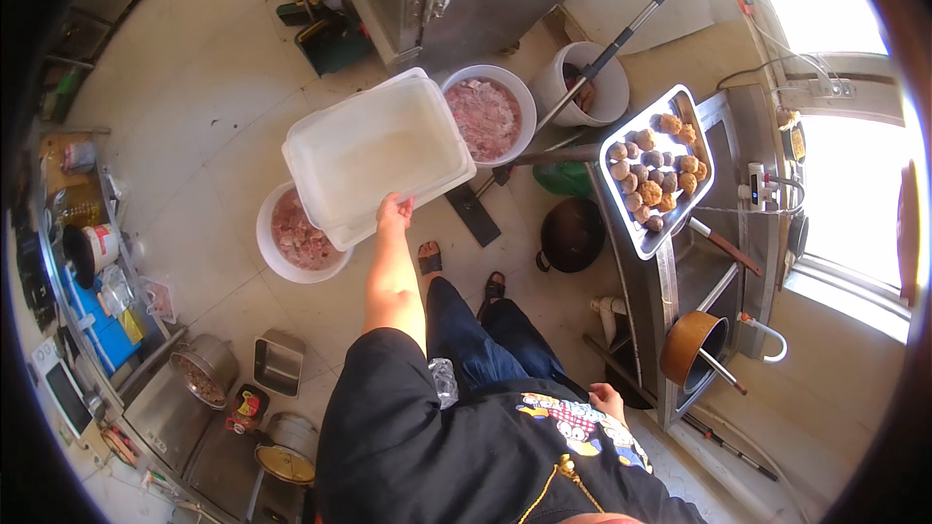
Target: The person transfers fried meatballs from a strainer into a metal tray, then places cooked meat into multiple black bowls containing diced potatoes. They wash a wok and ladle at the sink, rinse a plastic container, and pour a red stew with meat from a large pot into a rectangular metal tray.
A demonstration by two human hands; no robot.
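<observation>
My left hand reaches forward and grips the near rim of a translucent white rectangular plastic container, which looks like more than one nested together. It hangs above the floor and overlaps two white tubs in view. One tub at lower left and another tub at upper right each hold pinkish meat pieces in liquid. My right hand is low beside my waist, near the hem of my black shirt. Its fingers look curled and are partly hidden, and nothing shows in them.
Right, a metal tray of several meatballs sits on a steel sink unit beside a brown saucepan. A wok lies on the floor. A long-handled tool leans across a white bucket. Pots stand lower left.
</observation>
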